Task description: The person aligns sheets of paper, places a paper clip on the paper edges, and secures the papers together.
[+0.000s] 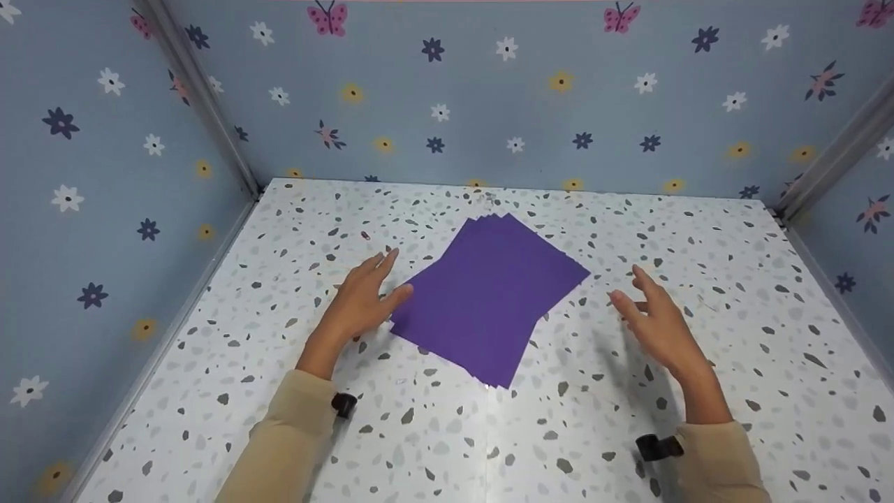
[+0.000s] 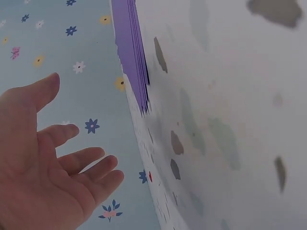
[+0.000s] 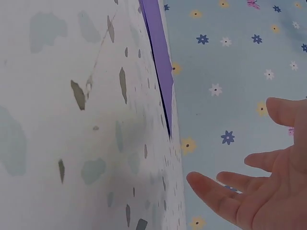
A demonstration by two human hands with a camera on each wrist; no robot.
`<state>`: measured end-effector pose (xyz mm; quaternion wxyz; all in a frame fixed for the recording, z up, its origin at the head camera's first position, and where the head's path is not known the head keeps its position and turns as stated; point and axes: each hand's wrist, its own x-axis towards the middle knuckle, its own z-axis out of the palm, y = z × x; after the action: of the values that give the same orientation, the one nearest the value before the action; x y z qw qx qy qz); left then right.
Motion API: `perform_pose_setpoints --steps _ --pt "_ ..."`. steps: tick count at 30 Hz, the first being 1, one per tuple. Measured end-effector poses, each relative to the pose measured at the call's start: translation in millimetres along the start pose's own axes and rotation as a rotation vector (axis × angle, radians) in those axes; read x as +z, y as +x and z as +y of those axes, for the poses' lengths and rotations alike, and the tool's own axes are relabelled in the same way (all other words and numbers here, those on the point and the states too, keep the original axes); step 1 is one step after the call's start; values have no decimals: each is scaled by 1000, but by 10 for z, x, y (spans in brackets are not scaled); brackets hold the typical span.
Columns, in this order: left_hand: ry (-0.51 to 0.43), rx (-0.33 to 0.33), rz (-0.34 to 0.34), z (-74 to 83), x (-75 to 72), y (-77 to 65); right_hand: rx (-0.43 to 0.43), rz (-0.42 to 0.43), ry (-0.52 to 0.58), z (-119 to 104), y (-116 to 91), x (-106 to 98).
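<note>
Several purple sheets of paper (image 1: 489, 300) lie in a loosely fanned stack in the middle of the speckled table. My left hand (image 1: 363, 297) is at the stack's left side, its thumb overlapping the paper's edge in the head view. In the left wrist view the same hand (image 2: 62, 167) shows loosely spread fingers with nothing in them, and the layered edges of the sheets (image 2: 132, 52) stand out. To the right of the stack, apart from it, hovers my right hand (image 1: 656, 325). Its fingers (image 3: 216, 196) are spread and hold nothing in the right wrist view.
The white speckled table (image 1: 559, 447) meets a flowered blue back wall (image 1: 475, 91). Similar panels stand at left (image 1: 105, 209) and right (image 1: 866, 258), joined by metal corner posts (image 1: 202, 91). A small red speck (image 1: 365, 235) shows on the tabletop behind the left hand.
</note>
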<state>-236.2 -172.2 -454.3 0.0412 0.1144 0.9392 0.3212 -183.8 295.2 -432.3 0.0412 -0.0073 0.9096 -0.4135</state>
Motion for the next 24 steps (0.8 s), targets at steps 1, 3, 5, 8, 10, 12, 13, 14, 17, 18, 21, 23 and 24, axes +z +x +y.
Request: perform_pose_setpoints --steps 1,3,5,8,10,12,13,14,17,18,21,23,24 --pt "-3 2 -3 2 7 18 17 -6 32 -4 7 9" --pt "-5 5 -9 4 16 51 48 -18 89 -12 18 24" --pt "-3 3 -13 6 21 80 71 -27 138 -16 32 34" --pt "-5 -1 -18 13 24 116 89 -37 187 -15 50 46" --pt "-4 5 -19 13 32 141 94 -41 215 -3 64 56" --pt "-6 6 -22 14 43 164 98 -47 236 12 79 68" --pt "-6 7 -24 13 50 177 100 -49 243 19 87 76" --pt "-7 8 -25 12 58 191 101 -52 248 27 96 85" --pt "-14 7 -27 18 76 224 99 -59 267 44 127 112" --pt "-15 7 -27 22 81 234 99 -63 280 47 137 121" --pt "-19 8 -25 33 95 256 103 -76 311 52 169 149" --pt "-19 4 -27 40 103 267 109 -82 320 47 184 165" --pt "-19 6 -26 41 105 270 114 -84 323 43 190 173"
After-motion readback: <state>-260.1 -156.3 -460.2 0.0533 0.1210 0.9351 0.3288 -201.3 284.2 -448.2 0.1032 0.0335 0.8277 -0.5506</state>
